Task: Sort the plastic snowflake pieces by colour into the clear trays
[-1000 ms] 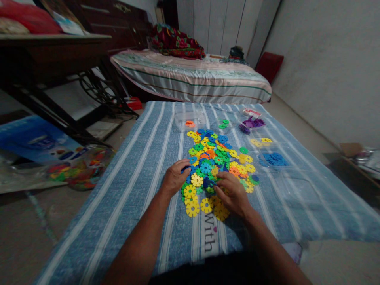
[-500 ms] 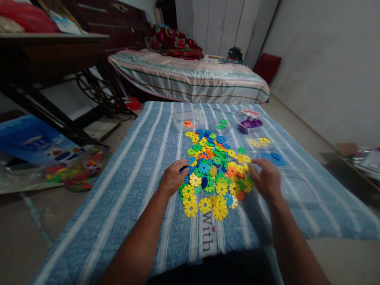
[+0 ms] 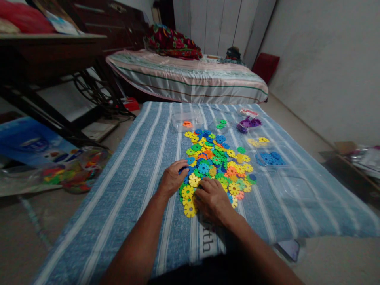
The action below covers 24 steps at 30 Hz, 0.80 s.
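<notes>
A pile of flat, notched plastic snowflake discs (image 3: 218, 159) in yellow, green, blue and orange lies on the striped cloth. At its left edge, my left hand (image 3: 173, 178) is closed, thumb and index finger around a blue snowflake disc (image 3: 182, 169). A lighter blue disc (image 3: 190, 160) shows just beyond those fingertips. My right hand (image 3: 214, 198) rests low over the near part of the pile, fingers bent down among the discs. Whatever its fingertips grip is hidden beneath it. A yellow disc (image 3: 190, 209) lies left of that hand.
Clear plastic boxes stand around the pile: one with orange discs (image 3: 187, 124), one with green discs (image 3: 221, 124), others with purple pieces (image 3: 249, 123), yellow discs (image 3: 263, 140) and blue discs (image 3: 270, 158). A clear lid or tray (image 3: 297, 186) lies at the right.
My right hand has moved left and nearer to me, from the pile's right edge onto its near part. My left hand stays almost where it was.
</notes>
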Tool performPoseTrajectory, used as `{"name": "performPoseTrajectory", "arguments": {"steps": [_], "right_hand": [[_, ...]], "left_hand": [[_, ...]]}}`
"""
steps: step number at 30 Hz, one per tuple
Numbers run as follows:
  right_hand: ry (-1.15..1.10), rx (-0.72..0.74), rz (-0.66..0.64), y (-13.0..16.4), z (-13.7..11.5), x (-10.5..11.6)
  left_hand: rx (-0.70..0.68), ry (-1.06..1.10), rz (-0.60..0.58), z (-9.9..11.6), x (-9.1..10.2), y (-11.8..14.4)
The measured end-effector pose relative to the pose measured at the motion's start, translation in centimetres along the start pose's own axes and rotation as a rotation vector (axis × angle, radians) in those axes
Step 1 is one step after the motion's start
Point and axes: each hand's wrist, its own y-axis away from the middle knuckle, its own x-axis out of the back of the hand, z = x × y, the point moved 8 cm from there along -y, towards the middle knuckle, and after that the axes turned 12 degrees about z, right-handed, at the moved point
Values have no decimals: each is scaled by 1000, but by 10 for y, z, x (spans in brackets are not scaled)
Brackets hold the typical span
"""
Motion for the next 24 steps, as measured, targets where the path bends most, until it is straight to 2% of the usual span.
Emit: {"name": "performPoseTrajectory", "arguments": {"steps": [4,8,10,14,19,24], "right_hand": [[46,30,23,11,-3,-4],[-35,50,64,20,-7,4],[-68,9,85,22,-1,14],[-15,-55,222,30,28,47],[42,-112,183,48,54,67],[58,-111,138,59,48,64]], "left_hand": [[-10,5,-1,2,0,1],[-8,3,8,2,0,1],[-4,3,13,1,0,1],[-6,4,13,1,-1,1],[3,11,9,0,0,1],[2,12,13,0,-1,1]]}}
